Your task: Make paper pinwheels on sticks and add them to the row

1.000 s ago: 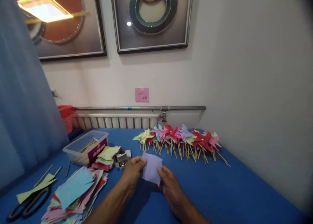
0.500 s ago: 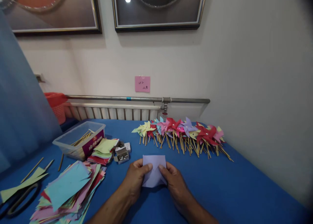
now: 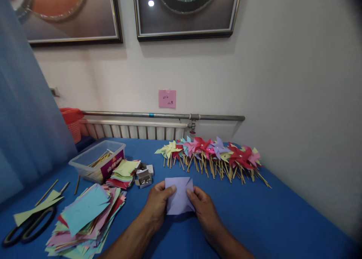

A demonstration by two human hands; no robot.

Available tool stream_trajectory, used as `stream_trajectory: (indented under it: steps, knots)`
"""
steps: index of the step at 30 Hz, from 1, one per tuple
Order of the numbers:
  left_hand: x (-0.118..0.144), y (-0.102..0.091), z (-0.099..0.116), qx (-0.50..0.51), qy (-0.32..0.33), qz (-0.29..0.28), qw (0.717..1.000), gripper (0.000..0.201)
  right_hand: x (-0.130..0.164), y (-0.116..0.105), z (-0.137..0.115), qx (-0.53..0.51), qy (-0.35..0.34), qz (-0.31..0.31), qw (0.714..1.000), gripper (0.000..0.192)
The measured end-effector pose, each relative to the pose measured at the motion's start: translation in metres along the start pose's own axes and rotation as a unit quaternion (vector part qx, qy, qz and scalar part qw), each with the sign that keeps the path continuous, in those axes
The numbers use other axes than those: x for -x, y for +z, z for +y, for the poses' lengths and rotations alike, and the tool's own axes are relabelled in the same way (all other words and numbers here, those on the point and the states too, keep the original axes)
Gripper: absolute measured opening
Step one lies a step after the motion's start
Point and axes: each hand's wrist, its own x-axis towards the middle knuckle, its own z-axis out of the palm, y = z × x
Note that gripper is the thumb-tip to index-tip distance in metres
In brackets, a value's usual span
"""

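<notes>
Grip: left hand [image 3: 158,204] and right hand [image 3: 204,210] both pinch one lilac paper square [image 3: 178,198], thumbs on its upper face and fingers behind it, holding it just above the blue table [image 3: 283,221] near the front edge, between the two wrists.

Contents, largest to smallest:
- Blue table, covering the whole work area.
- Blue curtain [image 3: 25,119], hanging at the left.
- Two framed pictures [image 3: 186,14] on the wall.
- Radiator [image 3: 132,131] with a metal pipe [image 3: 164,115] running above it.
- Row of finished paper pinwheels [image 3: 212,153] on wooden sticks, lying along the far right of the table.
- Loose heap of coloured paper squares [image 3: 85,217], left of the hands.
- Clear plastic tub [image 3: 97,164] holding sticks.
- Scissors [image 3: 26,229], near left corner.
- Smaller paper stack [image 3: 123,174], beside the tub.
- Small open box of pins [image 3: 144,180], just left of the lilac sheet.
- Pink note [image 3: 167,98], stuck to the wall.

Risk, as judged: the sheet is thin and slit toward its middle; uneven pull between the hands could tear a slit further or crease a flap. A left elbow sweep could scatter the heap or tip the pins.

Writing: the pink note bears handwriting, too small to read. The tub has a dark red label with pale characters, illegible.
</notes>
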Motion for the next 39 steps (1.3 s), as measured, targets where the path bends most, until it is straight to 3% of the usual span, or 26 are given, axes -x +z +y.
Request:
stream_trajectory:
  steps: [11,26,32,39]
  knots:
    - [-0.003,-0.003,-0.005,-0.021,-0.011,-0.012,1.0,0.045,0.0,0.003,-0.004,-0.004,-0.002,0.01,1.0,0.054]
    - [-0.002,-0.002,-0.004,-0.023,-0.007,0.002,1.0,0.039,0.003,0.003,-0.006,0.006,-0.008,0.006,1.0,0.05]
    - [-0.001,-0.002,-0.007,-0.037,-0.008,-0.004,0.999,0.041,0.003,0.002,-0.006,0.018,-0.008,0.038,0.999,0.047]
    - [-0.003,-0.001,-0.008,-0.049,-0.008,0.043,0.998,0.043,0.005,0.005,-0.008,0.025,-0.005,0.043,0.999,0.046]
